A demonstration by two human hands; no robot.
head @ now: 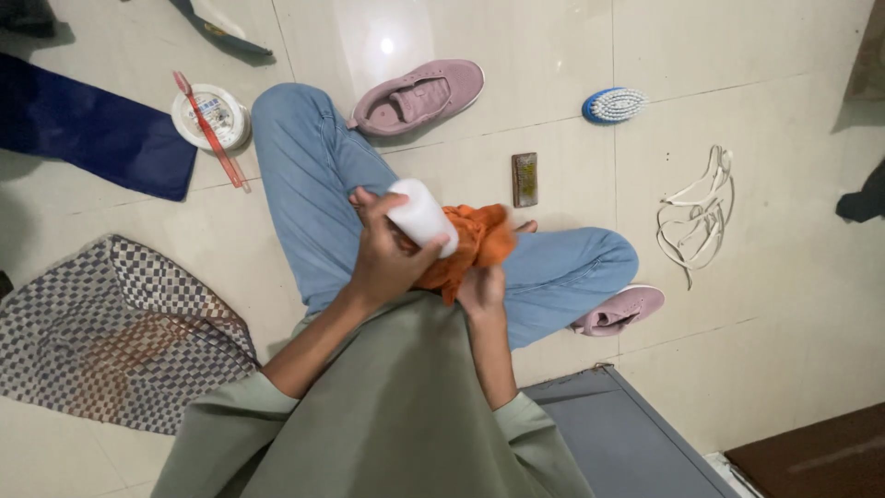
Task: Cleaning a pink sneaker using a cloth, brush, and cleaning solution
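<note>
**tilefloor_tom:** So what did each hand have at that moment?

**rag_n_brush:** The left hand (pixel 383 263) had its grip clamped round a small white plastic bottle (pixel 422 217), tipped over onto a crumpled orange cloth (pixel 470 242). The right hand (pixel 481 288) was bunched under that cloth, grip closed on it, all of it above the blue-jeaned lap.

**tilefloor_tom:** And the stuff around?

**rag_n_brush:** One dusty-pink fabric sneaker (pixel 419 95) lay on the pale tiled floor (pixel 784 304) past the left knee, the other pink sneaker (pixel 619 311) touched the right leg. A blue-backed white-bristle brush (pixel 613 105) and loose cream laces (pixel 698 217) sat well apart to the right; a round white tub (pixel 212 118) with a red toothbrush (pixel 210 132) across it was on the left.
</note>
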